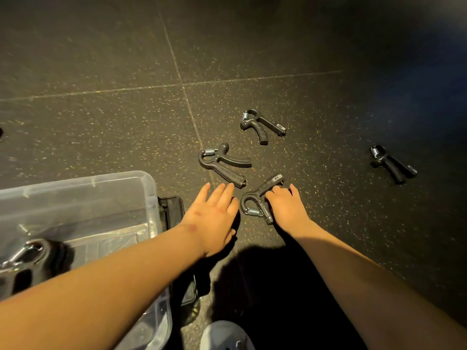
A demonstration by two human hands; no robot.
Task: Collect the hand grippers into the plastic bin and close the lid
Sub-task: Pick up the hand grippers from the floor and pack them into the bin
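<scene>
plastic bin point(141, 183) is seen open, left of the left hand point(214, 218), a stored gripper point(35, 251) inside | left hand is held flat, empty | nearest gripper point(264, 186) is grasped by curled right hand point(288, 205) | second gripper point(222, 165) is found just beyond left fingertips; third gripper point(262, 125), fourth gripper point(393, 164) farther off

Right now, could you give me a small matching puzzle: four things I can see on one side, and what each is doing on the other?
Things:
1 left hand
2 right hand
3 plastic bin
4 lone hand gripper

States:
a untouched on the floor, away from both hands
b fingers straight, holding nothing
c fingers curled on the nearest hand gripper
d holds a stored hand gripper

Pairs: 1-b, 2-c, 3-d, 4-a
</scene>
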